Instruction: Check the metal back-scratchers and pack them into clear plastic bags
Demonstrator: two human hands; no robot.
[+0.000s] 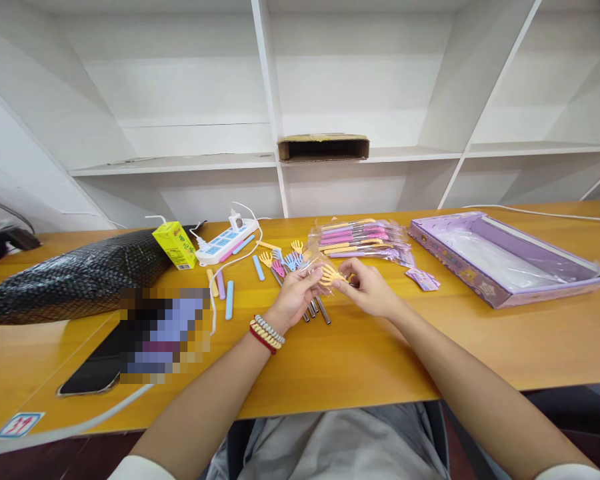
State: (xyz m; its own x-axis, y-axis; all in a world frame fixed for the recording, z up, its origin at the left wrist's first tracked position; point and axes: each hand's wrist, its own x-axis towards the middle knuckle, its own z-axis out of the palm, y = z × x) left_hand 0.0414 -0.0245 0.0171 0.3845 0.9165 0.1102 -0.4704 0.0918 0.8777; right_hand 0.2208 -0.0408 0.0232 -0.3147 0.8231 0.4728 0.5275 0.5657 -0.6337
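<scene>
My left hand, with bracelets at the wrist, pinches a clear plastic bag. Between both hands is a yellow hand-shaped back scratcher, its claw pointing toward the left hand. My right hand is closed on the back scratcher near the neck of its claw. How far the claw sits inside the bag I cannot tell. Beneath and behind my left hand lie several loose back scratchers in blue, pink and yellow with metal rods. Behind my hands is a pile of bagged back scratchers.
Coloured handle tubes lie left of my hands, near a white power strip and a yellow drink carton. A phone and black wrapped parcel are farther left. Right are printed cards and a purple box.
</scene>
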